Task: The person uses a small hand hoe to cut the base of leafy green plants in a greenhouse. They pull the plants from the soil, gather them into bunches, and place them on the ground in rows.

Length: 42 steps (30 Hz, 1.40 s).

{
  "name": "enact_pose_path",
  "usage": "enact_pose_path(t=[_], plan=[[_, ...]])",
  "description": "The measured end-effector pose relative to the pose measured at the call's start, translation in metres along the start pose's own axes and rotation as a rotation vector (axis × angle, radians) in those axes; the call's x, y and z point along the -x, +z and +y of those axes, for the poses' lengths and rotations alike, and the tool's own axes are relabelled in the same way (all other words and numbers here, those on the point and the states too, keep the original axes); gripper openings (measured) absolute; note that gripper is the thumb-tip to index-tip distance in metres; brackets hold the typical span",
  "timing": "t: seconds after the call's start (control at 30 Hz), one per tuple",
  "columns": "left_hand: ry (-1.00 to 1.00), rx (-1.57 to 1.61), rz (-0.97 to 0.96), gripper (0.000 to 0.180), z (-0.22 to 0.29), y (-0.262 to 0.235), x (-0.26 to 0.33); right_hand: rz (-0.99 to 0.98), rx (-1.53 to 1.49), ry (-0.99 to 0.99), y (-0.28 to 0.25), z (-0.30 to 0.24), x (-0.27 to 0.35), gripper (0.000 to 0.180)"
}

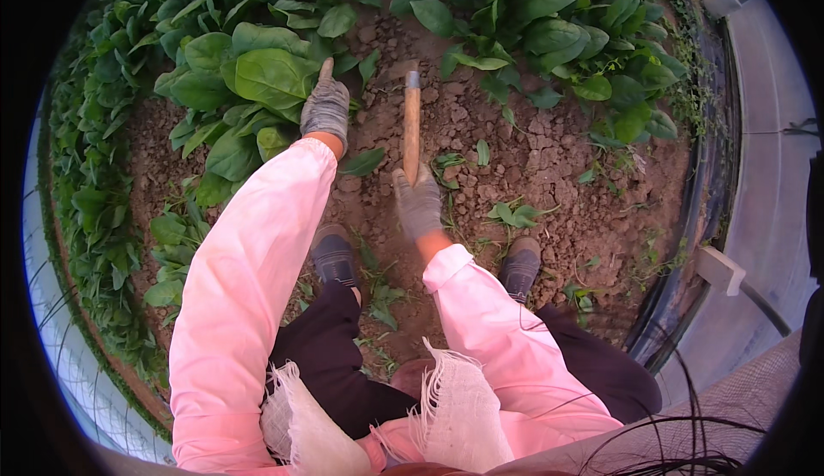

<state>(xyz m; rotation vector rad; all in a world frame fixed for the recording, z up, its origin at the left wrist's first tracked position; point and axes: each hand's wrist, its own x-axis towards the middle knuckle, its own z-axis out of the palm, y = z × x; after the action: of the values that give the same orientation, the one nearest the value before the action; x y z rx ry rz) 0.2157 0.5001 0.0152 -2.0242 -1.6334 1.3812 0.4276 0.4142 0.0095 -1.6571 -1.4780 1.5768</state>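
1. The hoe (412, 124), a short tool with a wooden handle and a small metal head, lies pointing away from the person over bare, cloddy soil (558, 158) in the middle of the garden bed, its head sitting close to the leafy plants.
2. The right hand (418, 203), in a grey work glove, is closed around the near end of the handle.
3. The left hand (325, 105), also gloved, rests on the broad green leaves (266, 77) to the left of the tool, with one finger lifted. Whether it grips a leaf or only presses the foliage aside cannot be told.
4. Small weeds (515, 212) are scattered on the soil near the person's two shoes (335, 257), which stand just behind the tool.
5. A dark edging strip (699, 184) borders the bed on the right, with a paved path beyond it.
6. Risk, as a judgement: the metal head sits near the crop and the left hand, so a wide or careless stroke could cut good leaves or strike the glove. A stroke drawn back too far could reach the shoes.
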Motion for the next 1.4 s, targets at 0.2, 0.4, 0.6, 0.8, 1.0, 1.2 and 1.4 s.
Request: enact_pose_path(t=[0.2,0.4,0.6,0.8,1.0,1.2,1.4], plan=[[-0.062,0.020,0.016,0.028,0.004,0.000,0.005,-0.048,0.174,0.138,0.019,-0.020,-0.033,0.039],[-0.028,0.041,0.043,0.028,0.007,0.019,0.010,-0.087,0.250,0.191,0.024,-0.009,-0.004,0.037],[-0.027,0.006,0.102,0.028,-0.003,-0.002,0.018,-0.045,0.284,0.228,0.033,-0.018,-0.028,0.036],[-0.022,-0.014,0.067,0.026,0.001,0.012,0.007,-0.090,0.279,0.273,0.008,-0.001,0.030,0.034],[-0.145,0.303,0.139,0.026,-0.036,0.006,0.034,-0.081,0.001,0.240,-0.011,0.028,0.080,0.040],[-0.305,0.543,0.515,0.027,-0.066,0.005,0.073,0.306,0.286,-0.291,-0.025,0.014,0.046,0.059],[-0.383,0.729,0.695,0.060,-0.071,-0.005,0.091,-0.020,-0.581,-0.181,0.007,-0.084,-0.041,0.079]])
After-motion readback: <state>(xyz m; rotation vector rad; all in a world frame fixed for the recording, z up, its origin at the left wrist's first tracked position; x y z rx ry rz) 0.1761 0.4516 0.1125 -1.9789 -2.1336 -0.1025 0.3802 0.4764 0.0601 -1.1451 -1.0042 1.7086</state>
